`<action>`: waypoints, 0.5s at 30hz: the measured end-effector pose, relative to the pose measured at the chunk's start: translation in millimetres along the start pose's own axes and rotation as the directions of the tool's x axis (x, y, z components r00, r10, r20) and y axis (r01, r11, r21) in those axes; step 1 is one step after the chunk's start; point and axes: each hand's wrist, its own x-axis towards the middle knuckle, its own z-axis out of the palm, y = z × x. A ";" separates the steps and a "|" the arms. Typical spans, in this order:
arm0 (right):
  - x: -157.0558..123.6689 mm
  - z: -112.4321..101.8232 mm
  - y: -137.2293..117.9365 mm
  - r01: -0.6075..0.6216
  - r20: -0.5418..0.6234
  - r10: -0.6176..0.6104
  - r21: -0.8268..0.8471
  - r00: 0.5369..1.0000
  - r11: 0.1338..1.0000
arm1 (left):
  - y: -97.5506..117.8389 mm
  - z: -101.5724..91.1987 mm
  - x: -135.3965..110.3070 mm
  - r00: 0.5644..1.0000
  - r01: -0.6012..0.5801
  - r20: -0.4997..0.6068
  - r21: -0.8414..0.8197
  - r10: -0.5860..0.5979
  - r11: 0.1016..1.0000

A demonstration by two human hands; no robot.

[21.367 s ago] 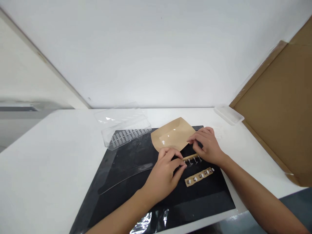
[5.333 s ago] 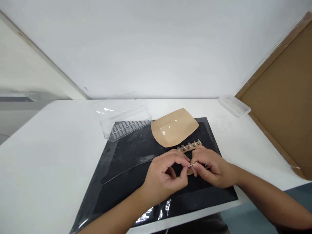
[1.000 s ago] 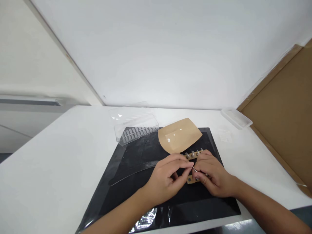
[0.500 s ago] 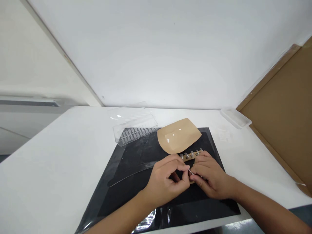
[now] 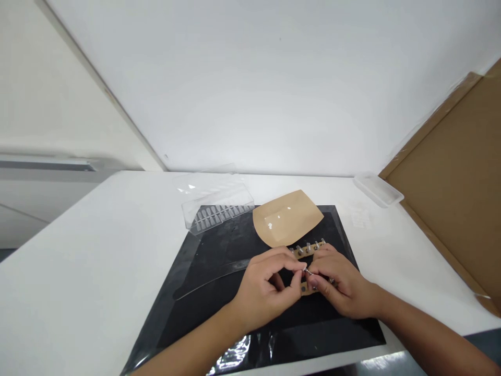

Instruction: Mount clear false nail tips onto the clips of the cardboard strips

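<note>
My left hand [image 5: 266, 287] pinches a tiny pale piece, seemingly a false nail tip [image 5: 305, 269], between thumb and fingers. Close against it, my right hand [image 5: 342, 284] grips a small silvery nail stand [image 5: 309, 272]; the fingers cover most of both pieces. Beyond the hands lies a tan strip [image 5: 304, 253] carrying several clear nail tips [image 5: 309, 246] upright on small holders. A second tan strip [image 5: 307, 290] with dark round spots shows partly beneath my right hand. All this is over a black mat [image 5: 219, 277].
A clear box [image 5: 188, 210] of nail tips sits at the mat's far left corner, its transparent lid [image 5: 207, 177] behind. Tan paper [image 5: 291, 222] bearing white bits lies beyond the strips. A white tray [image 5: 378, 190] and cardboard [image 5: 462, 183] are at right.
Both hands have shifted slightly, with my left fingertips a little higher. More of the near tan strip and its dark spots now shows under my right hand.
</note>
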 end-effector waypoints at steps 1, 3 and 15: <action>0.1 0.0 -0.3 0.002 -0.003 -0.002 -0.002 1.000 1.000 | -0.3 -0.3 -0.2 1.000 0.001 0.004 -0.005 -0.001 1.000; -0.1 0.0 -0.2 0.007 -0.009 -0.007 -0.012 1.000 1.000 | -0.9 -0.7 -0.6 1.000 0.002 0.008 -0.014 -0.002 1.000; -4.8 -0.3 7.1 0.092 -0.013 -0.099 -0.257 0.995 0.962 | 2.5 -4.9 4.8 0.992 -0.122 0.039 0.022 0.122 0.992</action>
